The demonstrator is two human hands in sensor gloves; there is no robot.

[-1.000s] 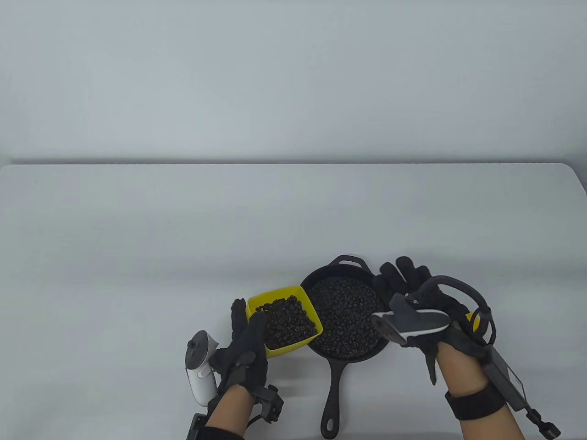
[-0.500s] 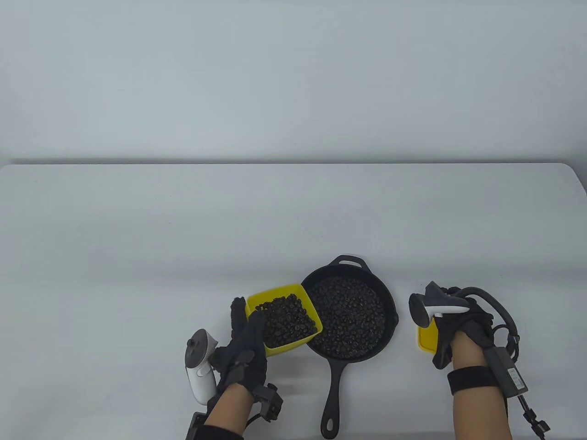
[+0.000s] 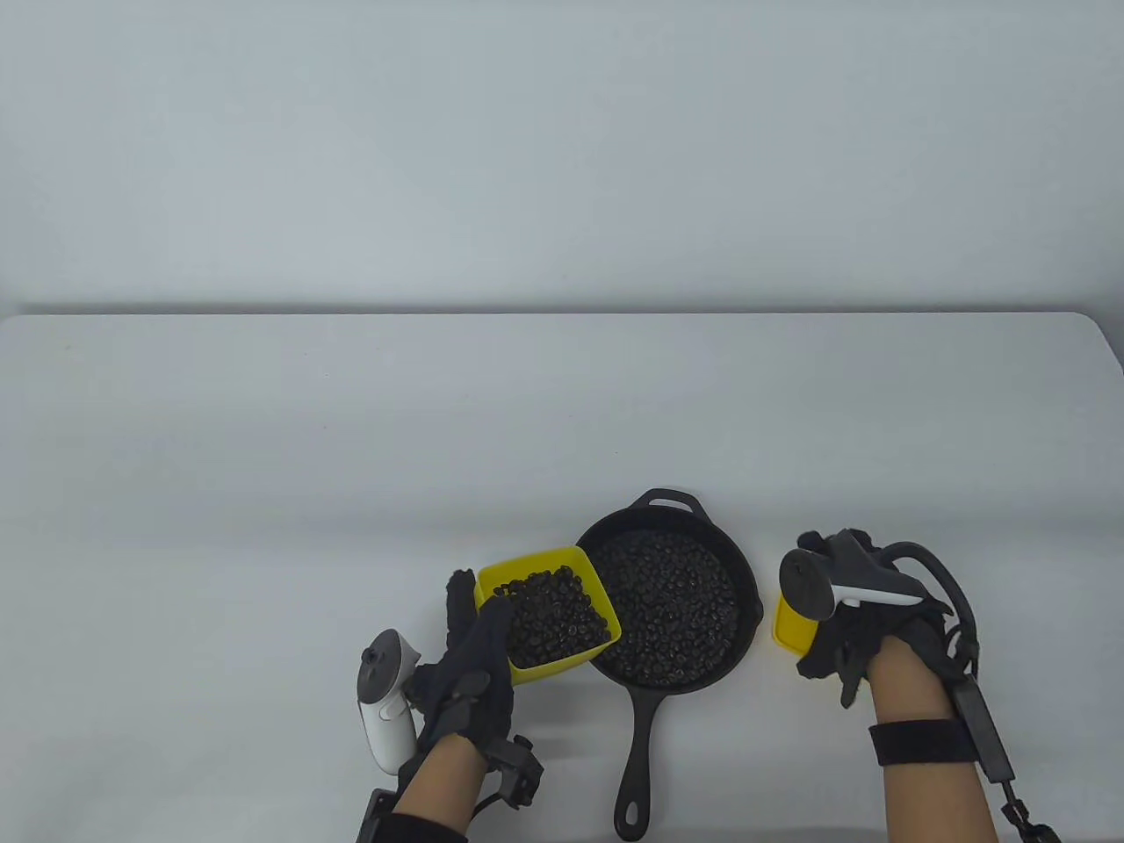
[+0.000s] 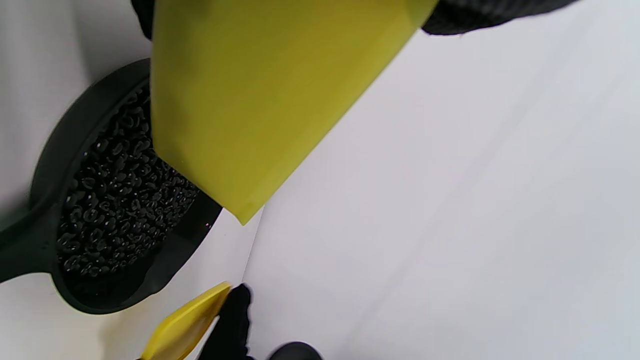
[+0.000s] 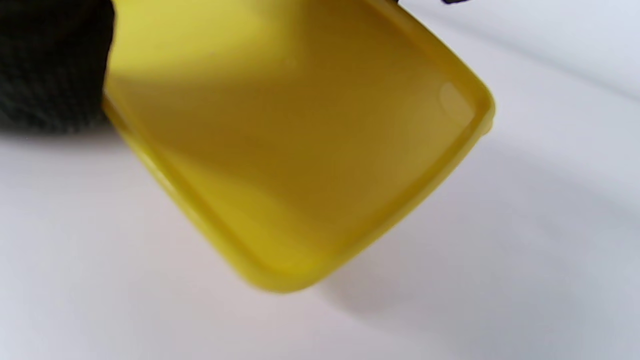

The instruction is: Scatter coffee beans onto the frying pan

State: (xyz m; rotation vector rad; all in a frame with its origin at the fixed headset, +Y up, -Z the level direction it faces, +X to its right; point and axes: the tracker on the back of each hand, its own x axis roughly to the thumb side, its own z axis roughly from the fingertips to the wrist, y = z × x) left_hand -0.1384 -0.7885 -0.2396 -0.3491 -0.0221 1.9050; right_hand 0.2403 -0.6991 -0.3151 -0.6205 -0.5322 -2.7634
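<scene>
A black cast-iron frying pan (image 3: 751, 606) sits near the table's front edge, handle toward me, its floor covered with coffee beans (image 3: 672, 606). My left hand (image 3: 474, 654) grips a yellow square tub (image 3: 537, 562) holding more beans and keeps it tilted at the pan's left rim. In the left wrist view the tub's underside (image 4: 260, 95) hangs over the pan (image 4: 50, 155). My right hand (image 3: 856, 628) holds a yellow lid (image 3: 793, 625) just right of the pan. The lid (image 5: 300, 165) is tilted above the table in the right wrist view.
The white table (image 3: 351, 457) stretches far behind and to both sides of the pan. The pan's long handle (image 3: 639, 755) points at the front edge between my two arms.
My right hand left the space above the pan's right side, went down to the yellow lid on the table and now holds it tilted up beside the pan. The left hand and tub barely moved.
</scene>
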